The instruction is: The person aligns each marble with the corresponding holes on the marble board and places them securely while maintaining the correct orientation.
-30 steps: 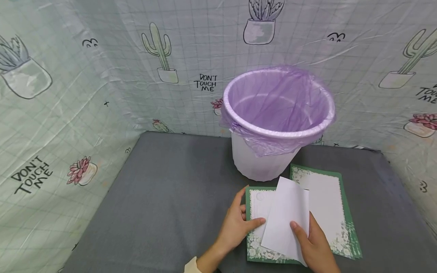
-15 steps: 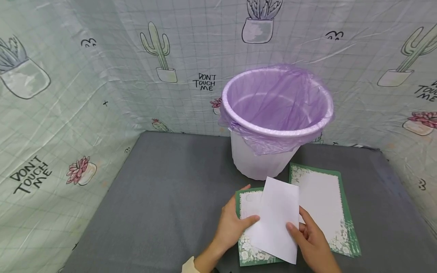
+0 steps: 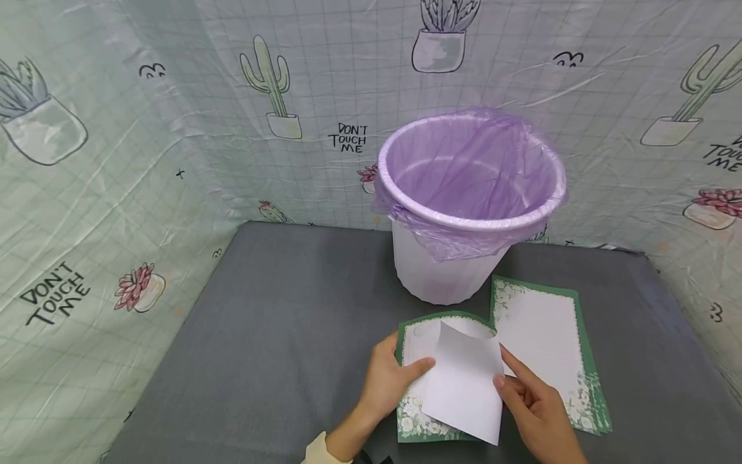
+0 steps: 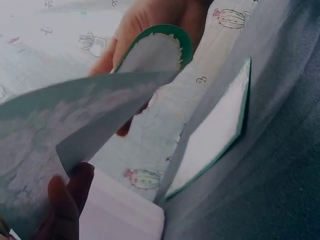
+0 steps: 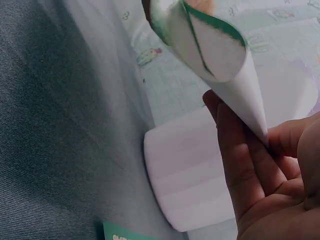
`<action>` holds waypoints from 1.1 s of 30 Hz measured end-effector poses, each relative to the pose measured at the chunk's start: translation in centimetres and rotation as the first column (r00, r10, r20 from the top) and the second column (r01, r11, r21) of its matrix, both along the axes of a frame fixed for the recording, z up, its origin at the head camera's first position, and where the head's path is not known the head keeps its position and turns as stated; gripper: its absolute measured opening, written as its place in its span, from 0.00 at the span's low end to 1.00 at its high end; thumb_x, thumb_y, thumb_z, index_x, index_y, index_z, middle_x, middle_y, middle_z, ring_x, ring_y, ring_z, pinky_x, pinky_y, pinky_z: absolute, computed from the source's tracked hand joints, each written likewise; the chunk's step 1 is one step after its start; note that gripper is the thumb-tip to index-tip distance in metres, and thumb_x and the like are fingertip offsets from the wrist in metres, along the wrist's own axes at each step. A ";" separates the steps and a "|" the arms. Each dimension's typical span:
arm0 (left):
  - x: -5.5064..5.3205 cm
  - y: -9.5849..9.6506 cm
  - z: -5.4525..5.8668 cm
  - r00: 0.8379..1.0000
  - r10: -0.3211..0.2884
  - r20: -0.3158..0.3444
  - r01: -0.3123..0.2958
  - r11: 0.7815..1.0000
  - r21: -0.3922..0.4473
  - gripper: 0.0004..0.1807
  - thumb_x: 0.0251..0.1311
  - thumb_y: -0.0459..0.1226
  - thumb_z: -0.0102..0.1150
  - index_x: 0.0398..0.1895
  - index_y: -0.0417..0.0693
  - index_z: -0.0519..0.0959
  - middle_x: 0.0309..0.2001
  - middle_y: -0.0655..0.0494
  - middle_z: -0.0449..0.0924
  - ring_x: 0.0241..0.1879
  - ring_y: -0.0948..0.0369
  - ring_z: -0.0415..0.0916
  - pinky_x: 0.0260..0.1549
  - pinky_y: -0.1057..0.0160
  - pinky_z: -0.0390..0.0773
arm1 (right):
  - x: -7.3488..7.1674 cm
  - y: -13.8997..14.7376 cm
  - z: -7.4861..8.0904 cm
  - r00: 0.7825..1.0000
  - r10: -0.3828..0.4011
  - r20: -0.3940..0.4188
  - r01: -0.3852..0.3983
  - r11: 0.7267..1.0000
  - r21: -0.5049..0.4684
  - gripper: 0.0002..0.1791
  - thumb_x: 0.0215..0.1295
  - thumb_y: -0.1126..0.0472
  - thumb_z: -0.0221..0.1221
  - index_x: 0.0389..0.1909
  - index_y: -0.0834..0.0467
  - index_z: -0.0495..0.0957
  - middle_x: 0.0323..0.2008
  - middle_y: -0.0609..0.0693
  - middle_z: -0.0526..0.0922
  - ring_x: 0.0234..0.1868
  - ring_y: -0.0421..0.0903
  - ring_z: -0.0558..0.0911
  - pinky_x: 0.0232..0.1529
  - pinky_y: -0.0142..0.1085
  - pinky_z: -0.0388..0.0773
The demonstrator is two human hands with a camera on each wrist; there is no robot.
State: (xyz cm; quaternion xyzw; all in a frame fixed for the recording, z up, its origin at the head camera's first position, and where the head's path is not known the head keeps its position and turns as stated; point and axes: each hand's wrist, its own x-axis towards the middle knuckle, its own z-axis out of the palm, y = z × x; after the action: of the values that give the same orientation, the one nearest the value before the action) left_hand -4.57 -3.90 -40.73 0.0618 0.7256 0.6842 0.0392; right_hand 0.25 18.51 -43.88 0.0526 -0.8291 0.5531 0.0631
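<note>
Pinching the turned-over edge of a green-bordered paper, the right hand works opposite the left hand, which grips the far side. The paper is held up on the near side of the bin, beside other papers. A hard or uneven pull could tear it or crease the bend crookedly (it curls into a loose cone); too light a pinch could let it spring open.

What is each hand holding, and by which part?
Both hold one folded-over, green-bordered sheet: the left hand grips its left edge; the right hand pinches it at the fold on the right.
</note>
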 end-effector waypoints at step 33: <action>0.5 1.3 1.0 0.929 -0.071 -0.364 0.060 0.997 -0.041 0.33 0.57 0.22 0.48 0.66 0.47 0.56 0.63 0.49 0.59 0.57 0.55 0.63 0.52 0.61 0.66 | -0.7 -2.4 0.3 0.856 0.238 -0.458 -0.080 0.938 0.337 0.28 0.46 0.77 0.61 0.51 0.59 0.75 0.48 0.49 0.77 0.45 0.41 0.77 0.42 0.21 0.70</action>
State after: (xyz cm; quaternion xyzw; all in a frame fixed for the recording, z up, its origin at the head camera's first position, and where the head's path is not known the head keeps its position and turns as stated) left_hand -4.06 -2.58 -39.72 0.2112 0.7278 0.6485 -0.0727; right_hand -0.45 16.12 -43.56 0.2699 -0.8537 0.3892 0.2168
